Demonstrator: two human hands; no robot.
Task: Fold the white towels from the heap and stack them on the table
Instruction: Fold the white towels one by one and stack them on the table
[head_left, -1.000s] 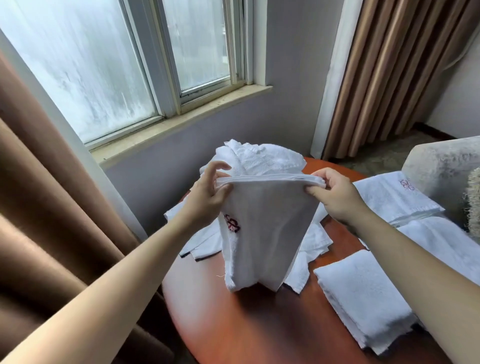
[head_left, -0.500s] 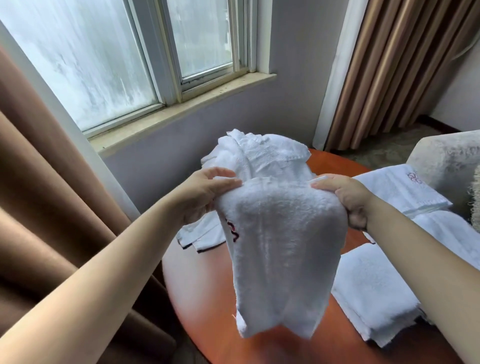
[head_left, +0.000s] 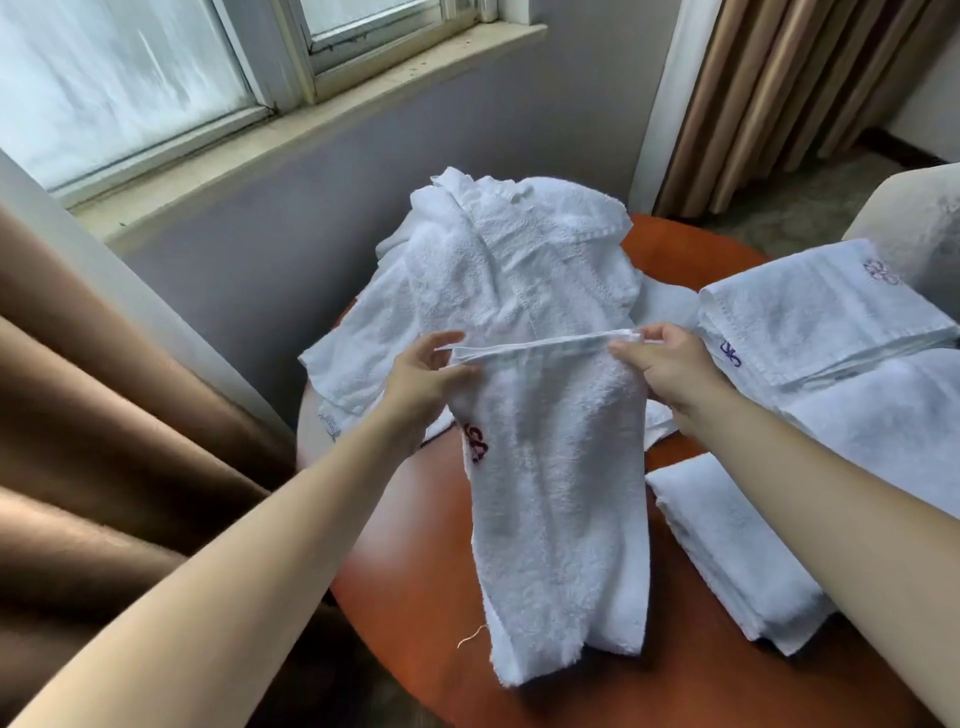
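**Item 1, white towel** (head_left: 556, 467): centre of view, hanging doubled over the round table (head_left: 415, 623). It has a red embroidered logo (head_left: 475, 449) at its 9 o'clock edge and a loose thread (head_left: 470, 636) at 7 o'clock.
Change: 0.5 s ago the cloth bulged over the hands. Now the top edge runs straight and taut, with the hems matched.
Judgement: the fold is squared, ready to be laid down or halved again.

**Item 2, left hand** (head_left: 423, 382): pinches the towel's left corner.

**Item 3, right hand** (head_left: 670, 371): pinches the right corner.

**Item 4, heap** (head_left: 498, 270): at 12 o'clock on the table, unfolded, so work remains.

**Item 5, folded towel** (head_left: 727, 551): at 4 o'clock.

**Item 6, folded stack** (head_left: 815, 317): at 2 o'clock.
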